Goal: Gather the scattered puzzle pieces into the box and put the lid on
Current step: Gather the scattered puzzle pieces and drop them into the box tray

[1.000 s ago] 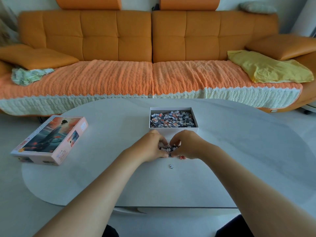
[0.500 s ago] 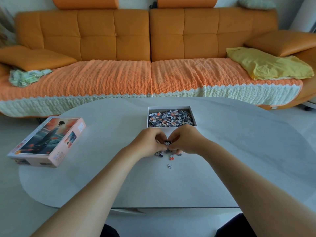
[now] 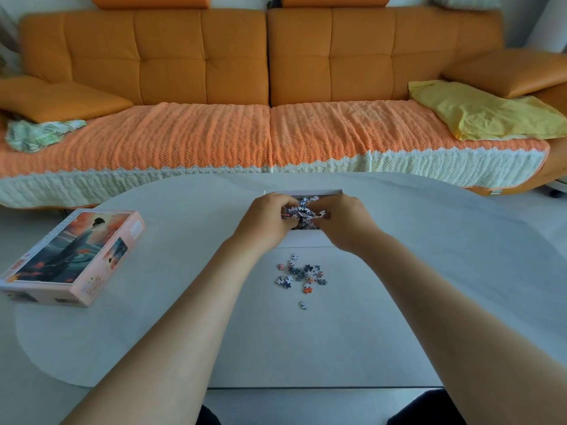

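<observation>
A white open box (image 3: 306,239) stands at the middle of the pale table, mostly hidden behind my hands. My left hand (image 3: 267,217) and my right hand (image 3: 345,220) are cupped together over the box and hold a clump of puzzle pieces (image 3: 302,211) between them. Several loose puzzle pieces (image 3: 302,274) lie on the table just in front of the box, with one single piece (image 3: 303,305) a little nearer to me. The lid (image 3: 73,256), printed with a picture of a figure, lies on the table's left edge.
An orange sofa (image 3: 267,72) with a knitted orange cover runs behind the table. A yellow cloth (image 3: 478,111) lies on its right side and a greenish cloth (image 3: 40,133) on its left. The table's (image 3: 429,271) near edge is straight.
Both hands have lifted a clump of pieces from the table and moved it away from me over the box. Several pieces stayed on the table where the hands were.
</observation>
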{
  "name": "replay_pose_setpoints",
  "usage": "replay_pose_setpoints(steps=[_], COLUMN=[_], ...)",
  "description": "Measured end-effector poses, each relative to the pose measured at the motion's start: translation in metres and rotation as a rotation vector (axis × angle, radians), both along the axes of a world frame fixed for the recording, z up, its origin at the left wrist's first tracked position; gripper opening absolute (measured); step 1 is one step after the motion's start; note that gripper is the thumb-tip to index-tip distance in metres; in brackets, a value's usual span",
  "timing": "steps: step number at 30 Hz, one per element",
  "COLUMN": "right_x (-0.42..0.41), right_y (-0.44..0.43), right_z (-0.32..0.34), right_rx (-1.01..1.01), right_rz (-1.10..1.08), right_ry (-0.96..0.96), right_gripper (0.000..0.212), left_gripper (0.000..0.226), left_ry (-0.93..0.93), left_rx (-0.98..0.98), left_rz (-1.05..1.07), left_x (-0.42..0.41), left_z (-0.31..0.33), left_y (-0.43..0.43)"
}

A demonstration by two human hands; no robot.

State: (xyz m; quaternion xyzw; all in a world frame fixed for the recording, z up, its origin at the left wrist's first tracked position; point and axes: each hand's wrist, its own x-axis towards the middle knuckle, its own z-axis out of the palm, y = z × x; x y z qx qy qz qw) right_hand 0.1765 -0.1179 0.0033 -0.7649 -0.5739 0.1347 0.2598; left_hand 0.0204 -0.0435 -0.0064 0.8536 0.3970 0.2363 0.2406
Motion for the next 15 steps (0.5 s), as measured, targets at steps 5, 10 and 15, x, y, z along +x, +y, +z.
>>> replay_pose_setpoints(steps=[5,10,15], right_x=[0.000,-0.007,-0.018], right_y=[-0.013,-0.033,-0.040], right_z=[0.009,0.010,-0.008], right_rx=[0.173,-0.065,-0.333], right_rz=[0.108,0.347,0.353], right_ry=[-0.049,-0.116,-0.226], right_gripper=[0.025,0.022,0.043], left_gripper=[0.017,0.008,0.094], left_ry=[-0.060,0.131,0.511], left_rx=[0.170,0.141,-0.046], left_rz=[-0.090,-0.229,-0.183], left_x=[-0.008,-0.025,-0.036], left_z=[0.007,0.008,-0.011], left_y=[-0.011,-0.037,-0.054])
